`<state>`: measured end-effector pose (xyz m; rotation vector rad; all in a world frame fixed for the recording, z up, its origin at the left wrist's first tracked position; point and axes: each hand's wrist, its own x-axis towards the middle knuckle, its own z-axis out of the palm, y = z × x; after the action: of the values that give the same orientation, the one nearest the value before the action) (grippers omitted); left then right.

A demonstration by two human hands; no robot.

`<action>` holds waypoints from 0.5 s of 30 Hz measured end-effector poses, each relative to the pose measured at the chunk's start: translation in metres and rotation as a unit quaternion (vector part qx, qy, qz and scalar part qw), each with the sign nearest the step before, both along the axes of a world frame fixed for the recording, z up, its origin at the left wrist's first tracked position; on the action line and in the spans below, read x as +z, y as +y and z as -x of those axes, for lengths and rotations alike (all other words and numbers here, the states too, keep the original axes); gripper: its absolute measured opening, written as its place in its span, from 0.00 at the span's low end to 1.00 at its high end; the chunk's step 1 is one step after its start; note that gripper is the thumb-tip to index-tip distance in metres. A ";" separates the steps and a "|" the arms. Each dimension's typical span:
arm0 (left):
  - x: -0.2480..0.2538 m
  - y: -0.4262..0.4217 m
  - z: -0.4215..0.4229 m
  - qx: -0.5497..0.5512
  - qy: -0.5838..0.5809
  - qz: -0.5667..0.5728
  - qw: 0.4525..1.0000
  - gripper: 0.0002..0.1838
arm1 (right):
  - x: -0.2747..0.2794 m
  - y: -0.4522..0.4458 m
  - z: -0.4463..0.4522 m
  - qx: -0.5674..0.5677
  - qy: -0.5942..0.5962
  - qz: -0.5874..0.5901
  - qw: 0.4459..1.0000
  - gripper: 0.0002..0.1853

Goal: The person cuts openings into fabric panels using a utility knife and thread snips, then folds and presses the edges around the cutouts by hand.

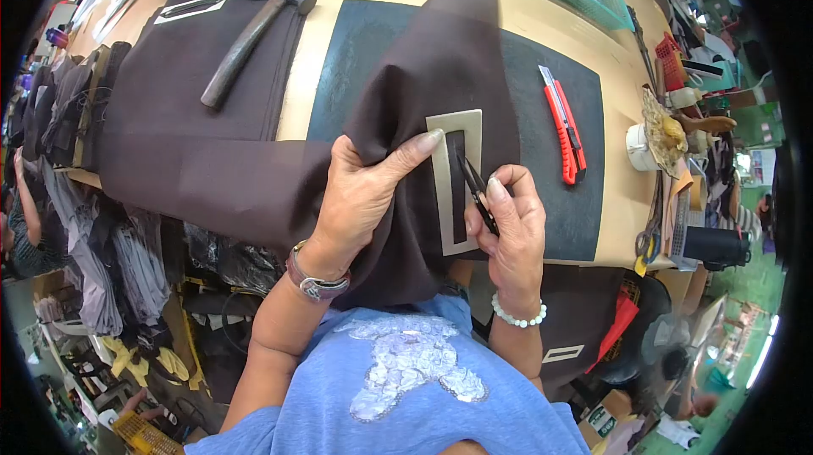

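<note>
A dark brown sheet of cloth or leather [449, 48] is bunched up in front of me, with a cream rectangular frame [463, 247] around a dark slot on it. My left hand [364, 188] grips the folded brown sheet, its thumb pressed on the frame's upper left side. My right hand [512, 226] is closed around small black thread snips [476, 186], their points at the slot inside the frame. Whether the blades touch the material I cannot tell.
Under the work lies a dark cutting mat [563, 218], bearing a red utility knife [563, 129] with its blade out. A hammer [241, 52] rests on stacked brown pieces [161, 99] at left. A white tub [641, 147] and scissors [647, 245] sit at right; a green basket [584, 2] stands behind.
</note>
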<state>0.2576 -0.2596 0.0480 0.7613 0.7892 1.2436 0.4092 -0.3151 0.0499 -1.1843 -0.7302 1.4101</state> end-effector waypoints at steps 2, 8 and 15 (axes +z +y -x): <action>0.001 -0.001 0.001 -0.019 0.010 0.012 1.000 0.18 | -0.002 0.001 -0.001 0.007 0.009 0.001 1.000 0.10; -0.005 -0.007 -0.003 -0.024 0.013 0.007 1.000 0.18 | -0.001 0.005 0.006 0.000 0.001 -0.017 1.000 0.10; -0.001 -0.008 -0.003 -0.006 0.022 -0.015 1.000 0.20 | -0.004 0.004 0.007 0.003 0.017 -0.022 1.000 0.10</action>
<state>0.2605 -0.2680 0.0474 0.8176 0.8020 1.2337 0.4018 -0.3109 0.0457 -1.1234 -0.7381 1.4095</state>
